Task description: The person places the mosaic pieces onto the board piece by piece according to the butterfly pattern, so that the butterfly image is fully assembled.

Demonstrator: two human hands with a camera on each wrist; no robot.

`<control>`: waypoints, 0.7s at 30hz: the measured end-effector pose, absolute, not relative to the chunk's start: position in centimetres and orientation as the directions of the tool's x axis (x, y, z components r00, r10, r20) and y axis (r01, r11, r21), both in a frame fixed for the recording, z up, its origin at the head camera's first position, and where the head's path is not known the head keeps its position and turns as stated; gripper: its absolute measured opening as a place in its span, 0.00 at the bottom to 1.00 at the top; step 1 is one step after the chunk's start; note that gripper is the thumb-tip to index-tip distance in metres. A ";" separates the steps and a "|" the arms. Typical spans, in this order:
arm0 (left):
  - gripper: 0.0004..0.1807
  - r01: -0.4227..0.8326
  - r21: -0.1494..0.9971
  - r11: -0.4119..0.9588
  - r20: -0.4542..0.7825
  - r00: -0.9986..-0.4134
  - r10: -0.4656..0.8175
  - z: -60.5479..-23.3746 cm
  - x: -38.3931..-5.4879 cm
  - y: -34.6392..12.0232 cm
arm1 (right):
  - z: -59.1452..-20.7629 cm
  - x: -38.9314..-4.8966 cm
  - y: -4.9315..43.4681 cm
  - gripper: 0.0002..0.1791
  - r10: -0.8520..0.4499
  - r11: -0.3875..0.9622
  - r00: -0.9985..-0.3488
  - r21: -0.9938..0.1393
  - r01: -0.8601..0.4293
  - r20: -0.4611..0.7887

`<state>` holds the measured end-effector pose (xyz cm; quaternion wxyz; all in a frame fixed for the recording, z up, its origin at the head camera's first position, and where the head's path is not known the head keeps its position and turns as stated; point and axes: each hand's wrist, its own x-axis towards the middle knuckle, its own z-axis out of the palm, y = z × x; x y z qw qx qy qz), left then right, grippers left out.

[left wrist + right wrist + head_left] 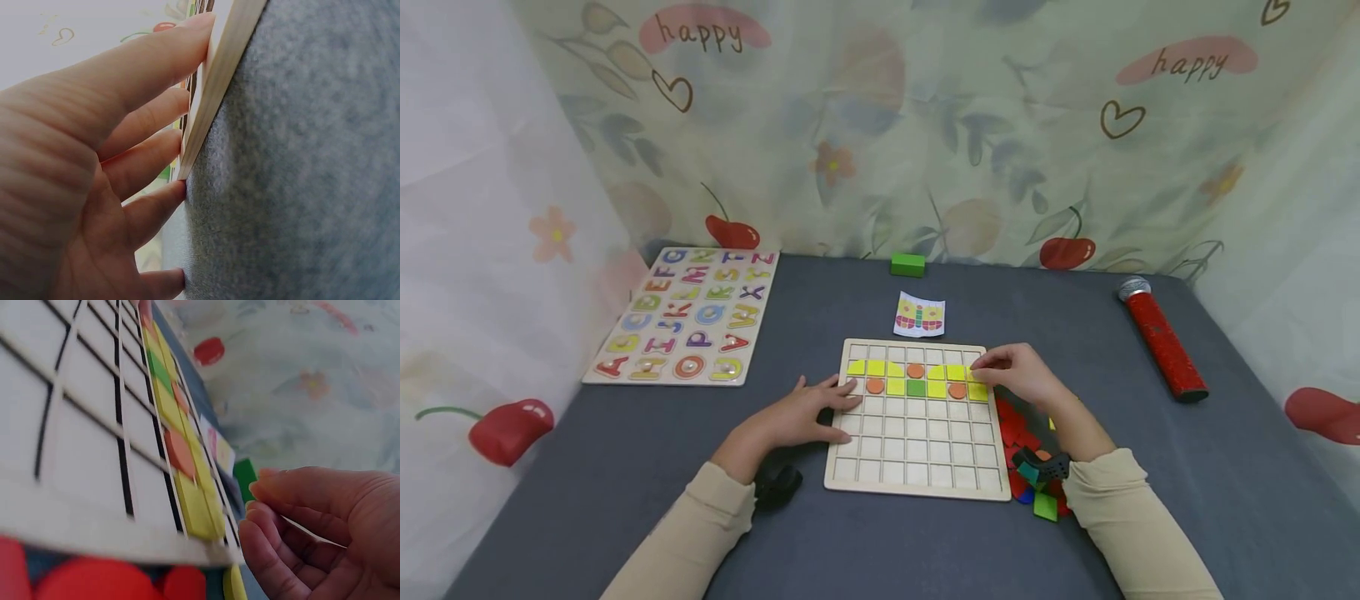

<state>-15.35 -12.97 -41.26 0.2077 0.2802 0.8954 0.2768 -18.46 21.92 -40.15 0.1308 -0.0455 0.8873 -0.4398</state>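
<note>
A wooden grid board (pixel 917 475) lies flat in front of me, with two rows of tiles near its far side. Yellow tiles (pixel 936 389), several orange discs (pixel 915 371) and a green square (pixel 916 387) fill those rows. My left hand (pixel 797 417) rests with spread fingers on the board's left edge; the left wrist view shows its thumb (pixel 156 59) against the rim. At the upper right corner is my right hand (pixel 1018 375), its fingertips beside the last yellow tile. In the right wrist view its fingers (pixel 265 544) bend loosely near the thumb, with no piece visible between them.
Loose red, green and blue pieces (pixel 1045 506) are heaped right of the board, partly under my right wrist. Beyond the board lie a butterfly picture card (pixel 919 315) and a green block (pixel 907 265). An alphabet board (pixel 685 317) is left, a red microphone (pixel 1165 342) right.
</note>
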 end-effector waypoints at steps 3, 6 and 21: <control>0.36 0.386 0.615 0.687 -0.214 -0.757 0.618 -41.3 -15.4 -13.0 | -40.5 -19.1 23.2 0.17 -0.137 0.616 -0.967 -0.783 0.088 -0.216; 0.36 0.385 0.616 0.687 -0.213 -0.758 0.617 -41.3 -15.5 -13.0 | -40.8 -19.6 24.4 0.18 -0.108 0.608 -0.971 -0.787 0.106 -0.215; 0.36 0.388 0.618 0.684 -0.207 -0.759 0.617 -41.3 -15.4 -13.1 | -40.8 -16.1 32.2 0.25 -0.062 0.665 -0.971 -0.735 0.131 -0.230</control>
